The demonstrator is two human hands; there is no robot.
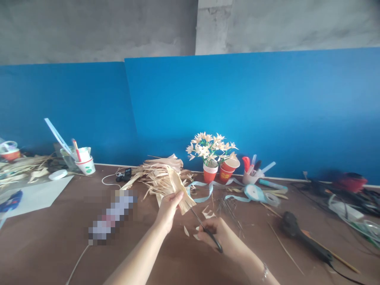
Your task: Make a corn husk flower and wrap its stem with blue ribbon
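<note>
My left hand is closed on a strip of dried tan husk, pinching it above the brown table. My right hand grips a pair of black-handled scissors; the blades point up and left toward the lower end of the husk. Small cut scraps lie on the table under my hands. Behind my left hand sits a heap of dried husks.
Two red paper cups with pale handmade flowers stand at the back, beside a cup of tools and light blue ribbon. A black glue gun lies right. White paper and more cups are left. A blue wall panel backs the table.
</note>
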